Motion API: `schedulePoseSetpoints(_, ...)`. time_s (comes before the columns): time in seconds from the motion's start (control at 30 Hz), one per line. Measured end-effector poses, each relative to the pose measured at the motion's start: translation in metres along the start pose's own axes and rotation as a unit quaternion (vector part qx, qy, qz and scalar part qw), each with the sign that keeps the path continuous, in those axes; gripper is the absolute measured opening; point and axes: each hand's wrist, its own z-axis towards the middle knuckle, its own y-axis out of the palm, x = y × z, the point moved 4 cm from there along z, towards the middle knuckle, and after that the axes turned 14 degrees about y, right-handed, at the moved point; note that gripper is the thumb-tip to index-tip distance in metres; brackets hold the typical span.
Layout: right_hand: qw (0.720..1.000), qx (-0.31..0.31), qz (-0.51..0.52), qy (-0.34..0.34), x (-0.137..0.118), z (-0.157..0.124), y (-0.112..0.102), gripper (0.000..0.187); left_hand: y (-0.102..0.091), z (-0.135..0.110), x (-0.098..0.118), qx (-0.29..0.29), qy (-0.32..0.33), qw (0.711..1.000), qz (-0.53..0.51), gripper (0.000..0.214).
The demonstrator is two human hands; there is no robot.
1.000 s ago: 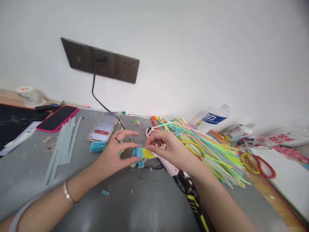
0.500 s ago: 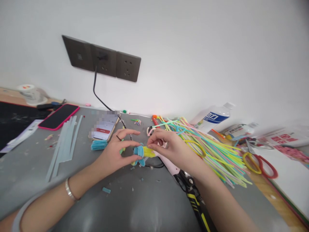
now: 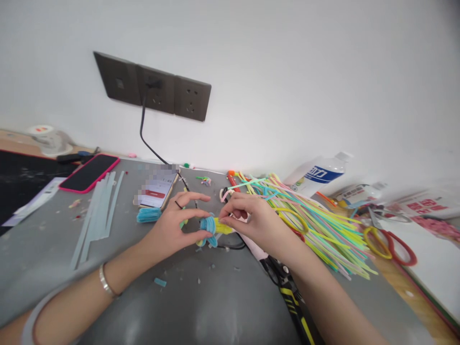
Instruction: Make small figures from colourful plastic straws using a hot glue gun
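A small blue and yellow pipe-cleaner figure (image 3: 208,224) is held above the grey table, near the middle of the view. My left hand (image 3: 179,220) pinches its blue coiled part between thumb and fingers. My right hand (image 3: 244,213) has thumb and index finger closed at the yellow end (image 3: 223,227) of the figure. Part of the figure is hidden behind my left fingers. Left of my left hand lies a blue pipe-cleaner bundle (image 3: 148,215). Beneath my right hand is a pale pink glue gun (image 3: 255,247), mostly covered.
Loose pastel pipe cleaners (image 3: 316,225) spread to the right, near scissors (image 3: 390,244) and a plastic bottle (image 3: 319,173). Black-and-yellow pliers (image 3: 294,311) lie in front. Glue sticks (image 3: 98,211), a lit phone (image 3: 156,188) and a pink-cased phone (image 3: 89,173) lie left. A black cord (image 3: 151,149) hangs from the wall socket.
Both hands keep nearly the same pose around the pipe-cleaner figure. My right fingertips have shifted very slightly, and the whole view has moved a little.
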Motion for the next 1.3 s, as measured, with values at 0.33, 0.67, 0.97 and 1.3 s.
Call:
schedulePoseSetpoints(0.33, 0.999, 0.026, 0.021, 0.014, -0.001, -0.001, -0.011, 0.007, 0.0, 0.0, 0.0, 0.004, -0.002, 1.0, -0.002, 0.017)
schedulePoseSetpoints(0.67, 1.0, -0.003, 0.023, -0.006, 0.003, 0.0, -0.003, 0.009, -0.001, 0.0, 0.001, -0.002, 0.004, 1.0, 0.01, 0.017)
schedulePoseSetpoints(0.97, 0.999, -0.01, 0.051, 0.009, 0.0, 0.0, -0.004, 0.007, -0.001, 0.001, 0.003, 0.002, 0.031, 1.0, 0.005, 0.017)
schedulePoseSetpoints(1.3, 0.997, -0.021, 0.07, 0.034, 0.002, 0.0, 0.001, 0.017, -0.001, 0.001, 0.004, -0.001, 0.035, 0.999, 0.012, 0.016)
